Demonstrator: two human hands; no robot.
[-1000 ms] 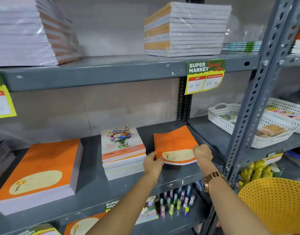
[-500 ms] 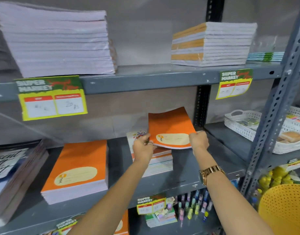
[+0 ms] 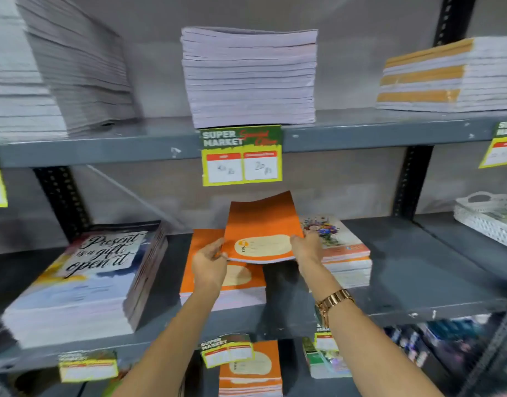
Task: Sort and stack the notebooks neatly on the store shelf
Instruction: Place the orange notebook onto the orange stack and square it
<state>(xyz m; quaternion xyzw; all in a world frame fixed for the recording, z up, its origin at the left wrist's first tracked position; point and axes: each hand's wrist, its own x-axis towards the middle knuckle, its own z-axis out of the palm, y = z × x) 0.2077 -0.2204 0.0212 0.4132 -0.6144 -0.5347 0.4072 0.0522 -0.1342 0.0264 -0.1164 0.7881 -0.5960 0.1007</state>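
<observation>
A thin bundle of orange notebooks (image 3: 261,224) with a cream oval label is lifted above the middle shelf (image 3: 404,282). My left hand (image 3: 208,265) grips its near left corner and my right hand (image 3: 305,247) grips its near right edge. It hovers tilted over the right part of an orange notebook stack (image 3: 206,282) standing on the shelf. Just to the right stands a stack of floral-cover notebooks (image 3: 341,247), partly hidden by my right hand.
A thick stack with a "Present is a gift, open it" cover (image 3: 83,282) stands at the left. The upper shelf holds tall white-edged stacks (image 3: 249,78) and a price tag (image 3: 242,156). At the far right rests a white basket (image 3: 487,219). More notebooks (image 3: 249,371) lie on the shelf below.
Both hands have carried the orange bundle leftward, from the right side of the floral stack, past it, to above the orange stack. The view has turned left.
</observation>
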